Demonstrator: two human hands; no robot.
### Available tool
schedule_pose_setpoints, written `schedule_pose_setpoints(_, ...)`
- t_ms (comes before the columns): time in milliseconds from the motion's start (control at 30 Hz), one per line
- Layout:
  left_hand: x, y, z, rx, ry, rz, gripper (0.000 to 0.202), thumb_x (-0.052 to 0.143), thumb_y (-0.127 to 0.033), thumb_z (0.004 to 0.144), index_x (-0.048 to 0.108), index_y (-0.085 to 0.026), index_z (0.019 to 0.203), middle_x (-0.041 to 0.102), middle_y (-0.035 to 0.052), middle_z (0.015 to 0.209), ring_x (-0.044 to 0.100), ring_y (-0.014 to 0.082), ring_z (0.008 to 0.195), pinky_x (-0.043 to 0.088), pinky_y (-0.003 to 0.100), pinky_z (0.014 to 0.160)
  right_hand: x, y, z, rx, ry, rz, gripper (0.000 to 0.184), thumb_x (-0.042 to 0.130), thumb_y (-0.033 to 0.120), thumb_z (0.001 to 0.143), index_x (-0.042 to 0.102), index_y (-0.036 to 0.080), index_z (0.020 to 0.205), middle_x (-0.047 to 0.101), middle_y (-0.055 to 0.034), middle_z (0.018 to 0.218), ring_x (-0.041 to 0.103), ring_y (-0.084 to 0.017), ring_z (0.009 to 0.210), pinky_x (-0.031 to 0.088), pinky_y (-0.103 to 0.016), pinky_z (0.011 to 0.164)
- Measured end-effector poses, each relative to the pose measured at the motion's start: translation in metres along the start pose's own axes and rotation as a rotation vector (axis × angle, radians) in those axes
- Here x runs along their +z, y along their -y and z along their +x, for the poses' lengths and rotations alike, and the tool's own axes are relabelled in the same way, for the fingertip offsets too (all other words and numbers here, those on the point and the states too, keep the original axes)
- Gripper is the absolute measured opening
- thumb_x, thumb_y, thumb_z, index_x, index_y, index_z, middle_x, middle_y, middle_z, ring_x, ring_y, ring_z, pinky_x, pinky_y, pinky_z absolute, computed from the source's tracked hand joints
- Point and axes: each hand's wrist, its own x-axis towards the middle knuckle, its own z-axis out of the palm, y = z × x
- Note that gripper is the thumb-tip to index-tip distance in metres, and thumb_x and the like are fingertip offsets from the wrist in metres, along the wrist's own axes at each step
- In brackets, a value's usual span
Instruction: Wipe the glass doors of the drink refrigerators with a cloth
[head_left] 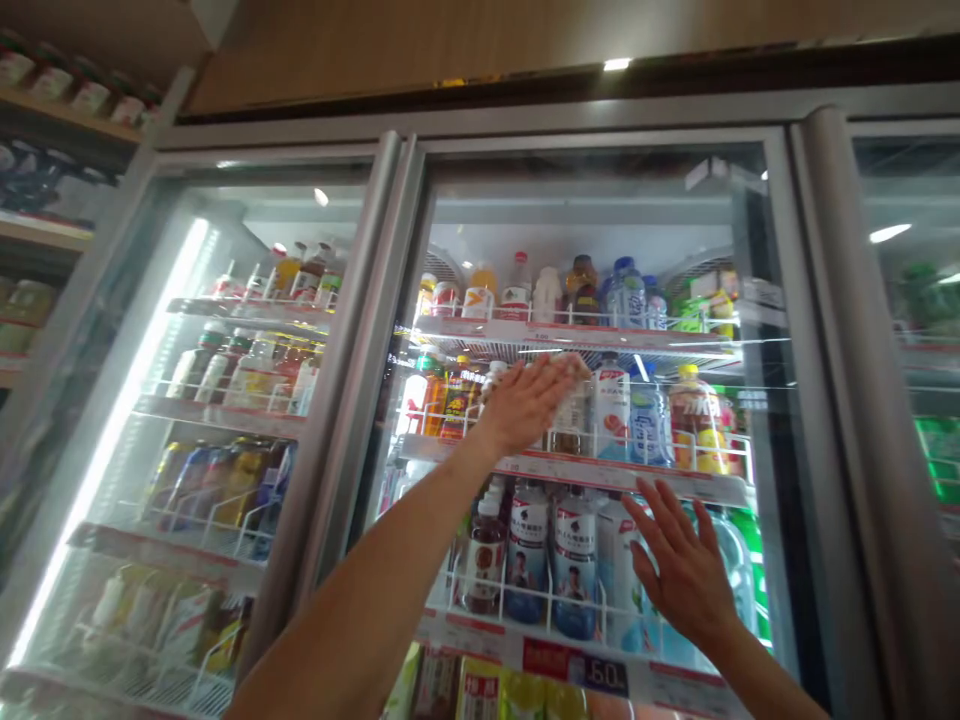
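Observation:
My left hand [529,403] is stretched out flat at the glass door [585,215] of the middle cooler, fingers straight and side by side. A pale blurred edge shows past its fingertips; whether that is a reflection or something thin under the palm, I cannot tell. Lower and to the right, my right hand [679,570] is open with its fingers spread, holding nothing, close to the same door. Whether it touches the glass is unclear. Behind the door stand a white-labelled bottle [611,400], a blue bottle [649,415] and dark-blue drink bottles [575,565].
Left of the middle door is another glass door [247,230] with a metal frame [330,370] and drinks on several shelves. A thick metal post [847,400] stands at the right. Open shelves [45,225] with packed goods are at far left. A price sign [574,668] hangs low.

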Motion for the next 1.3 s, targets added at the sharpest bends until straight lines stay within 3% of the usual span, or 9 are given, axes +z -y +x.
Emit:
schedule_pose_setpoints(167, -0.013, 0.036, 0.018, -0.715, -0.209, 0.010, 0.052, 0.031, -0.025, 0.088, 0.031, -0.014, 0.139, 0.022, 0.0079, 0.151, 0.016, 0.0288, 0.139, 0.023, 0.051, 0.110, -0.005, -0.014, 0.010, -0.045, 0.030, -0.016, 0.059, 0.046, 0.021, 0.084, 0.031, 0.027, 0.141, 0.042, -0.0069, 0.142, 0.033, -0.023, 0.134, 0.022, -0.046, 0.109)
schedule_pose_setpoints(233, -0.007, 0.016, 0.029, -0.587, -0.181, 0.010, 0.052, 0.032, -0.026, 0.088, 0.032, -0.016, 0.139, 0.023, 0.0063, 0.151, 0.016, 0.0282, 0.139, 0.024, 0.050, 0.110, -0.005, -0.029, 0.025, 0.025, -0.003, -0.041, 0.057, 0.044, 0.022, 0.086, 0.030, 0.026, 0.141, 0.040, -0.0075, 0.143, 0.033, -0.023, 0.134, 0.024, -0.045, 0.108)
schedule_pose_setpoints(367, 0.008, -0.037, 0.061, 0.053, -0.062, 0.020, 0.051, 0.033, -0.028, 0.089, 0.030, -0.028, 0.140, 0.027, -0.0030, 0.150, 0.020, 0.0222, 0.139, 0.025, 0.045, 0.111, -0.001, -0.062, 0.072, 0.247, -0.073, -0.119, 0.052, 0.039, 0.027, 0.089, 0.032, 0.023, 0.140, 0.038, -0.0103, 0.144, 0.030, -0.026, 0.135, 0.024, -0.050, 0.108)
schedule_pose_setpoints(433, 0.007, -0.036, 0.075, 0.134, -0.069, 0.012, 0.051, 0.033, -0.028, 0.089, 0.028, -0.030, 0.140, 0.026, -0.0047, 0.150, 0.021, 0.0219, 0.139, 0.025, 0.045, 0.111, 0.002, -0.074, 0.099, 0.260, -0.048, -0.141, 0.048, 0.036, 0.029, 0.090, 0.038, 0.022, 0.138, 0.040, -0.0110, 0.143, 0.031, -0.026, 0.135, 0.026, -0.051, 0.107)
schedule_pose_setpoints(667, -0.009, 0.045, 0.088, -0.639, -0.366, -0.046, 0.051, 0.032, -0.027, 0.088, 0.035, -0.019, 0.138, 0.029, 0.0067, 0.149, 0.020, 0.0295, 0.138, 0.025, 0.056, 0.108, 0.011, -0.088, 0.165, 0.318, -0.014, -0.201, 0.049, 0.029, 0.035, 0.092, 0.037, 0.020, 0.138, 0.036, -0.0114, 0.145, 0.030, -0.029, 0.135, 0.028, -0.056, 0.104)
schedule_pose_setpoints(900, 0.003, -0.001, 0.083, -0.094, -0.154, 0.016, 0.049, 0.034, -0.028, 0.089, 0.035, -0.025, 0.138, 0.027, -0.0007, 0.150, 0.019, 0.0227, 0.139, 0.023, 0.047, 0.112, 0.018, -0.084, 0.170, 0.347, -0.029, -0.176, 0.051, 0.028, 0.040, 0.092, 0.035, 0.020, 0.139, 0.032, -0.0126, 0.147, 0.026, -0.031, 0.136, 0.022, -0.060, 0.105)
schedule_pose_setpoints(1133, -0.026, 0.099, 0.021, -0.895, -0.354, -0.010, 0.052, 0.032, -0.025, 0.087, 0.034, -0.014, 0.138, 0.027, 0.0104, 0.149, 0.018, 0.0294, 0.139, 0.024, 0.053, 0.110, 0.014, -0.082, 0.170, 0.357, -0.032, -0.148, 0.053, 0.028, 0.039, 0.091, 0.035, 0.018, 0.139, 0.032, -0.0132, 0.146, 0.025, -0.031, 0.136, 0.022, -0.061, 0.105)
schedule_pose_setpoints(1200, -0.020, 0.080, 0.020, -0.842, -0.336, -0.010, 0.052, 0.034, -0.025, 0.087, 0.033, -0.015, 0.138, 0.025, 0.0093, 0.150, 0.018, 0.0292, 0.139, 0.024, 0.052, 0.111, 0.013, -0.081, 0.170, 0.361, -0.020, -0.161, 0.053, 0.028, 0.039, 0.091, 0.036, 0.017, 0.138, 0.032, -0.0135, 0.146, 0.026, -0.031, 0.136, 0.023, -0.061, 0.104)
schedule_pose_setpoints(1300, -0.002, 0.018, 0.033, -0.482, -0.202, -0.038, 0.052, 0.034, -0.025, 0.087, 0.034, -0.020, 0.139, 0.026, 0.0039, 0.150, 0.019, 0.0265, 0.139, 0.023, 0.048, 0.112, 0.011, -0.081, 0.168, 0.369, 0.006, -0.172, 0.054, 0.028, 0.039, 0.090, 0.036, 0.016, 0.139, 0.031, -0.0137, 0.147, 0.026, -0.031, 0.136, 0.024, -0.060, 0.104)
